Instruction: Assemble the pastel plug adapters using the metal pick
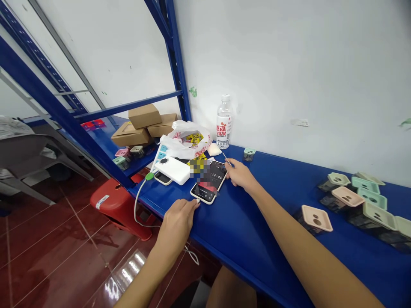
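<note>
A lit smartphone (205,194) in a pale case lies on the blue tabletop, its lock screen showing 12:45; part of the picture is pixelated. My left hand (178,220) is closed at the phone's near end, pinching the white plug of a charging cable (198,200) against its bottom edge. By the phone's far right edge, my right hand (239,173) is closed around a thin, light-coloured stick (226,158) that points up and left; its kind is unclear. A white power bank-like block (175,170) with a round dark spot rests left of the phone, on another phone (163,178).
A water bottle (224,124) stands by the wall near a white plastic bag (186,139) and a power strip (162,150). Cardboard boxes (144,115) sit beyond the blue rack post. Several small lidded containers (316,219) occupy the right side. A red stool (118,205) is below left.
</note>
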Tool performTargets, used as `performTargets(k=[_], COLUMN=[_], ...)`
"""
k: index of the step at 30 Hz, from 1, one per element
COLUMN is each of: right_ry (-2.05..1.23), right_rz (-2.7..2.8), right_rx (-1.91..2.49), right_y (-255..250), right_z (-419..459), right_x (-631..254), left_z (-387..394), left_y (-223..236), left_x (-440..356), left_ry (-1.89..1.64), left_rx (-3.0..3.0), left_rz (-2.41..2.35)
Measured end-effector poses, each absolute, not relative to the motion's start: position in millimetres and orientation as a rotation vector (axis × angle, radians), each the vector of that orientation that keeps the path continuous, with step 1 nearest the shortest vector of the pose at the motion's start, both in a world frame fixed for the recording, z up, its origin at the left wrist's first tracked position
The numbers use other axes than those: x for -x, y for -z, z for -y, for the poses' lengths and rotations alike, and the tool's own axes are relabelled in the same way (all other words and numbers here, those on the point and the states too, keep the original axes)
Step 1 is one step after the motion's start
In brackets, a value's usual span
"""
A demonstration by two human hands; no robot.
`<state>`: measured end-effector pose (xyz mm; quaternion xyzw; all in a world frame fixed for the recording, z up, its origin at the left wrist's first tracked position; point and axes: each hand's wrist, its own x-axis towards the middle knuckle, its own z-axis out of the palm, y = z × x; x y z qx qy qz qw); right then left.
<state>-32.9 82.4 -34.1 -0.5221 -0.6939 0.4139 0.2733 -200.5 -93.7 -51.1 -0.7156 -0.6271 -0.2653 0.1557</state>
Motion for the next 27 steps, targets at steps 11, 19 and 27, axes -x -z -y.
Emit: performTargets(k=[11,19,27], right_ry=[-1.144,-1.171,-1.182], right_rz=[1.862,1.864,1.915], right_rx=[1.423,1.401,1.398], right_y=[32,35,34], right_z=[-84,-89,-90], right_x=[34,33,33], left_z=[98,100,94], left_y=[48,44,40], left_x=[198,188,186], left_ry=[0.711,0.767,0.923], left_rx=[2.074,1.907,1.974], left_rz=[1.786,2.005,2.038])
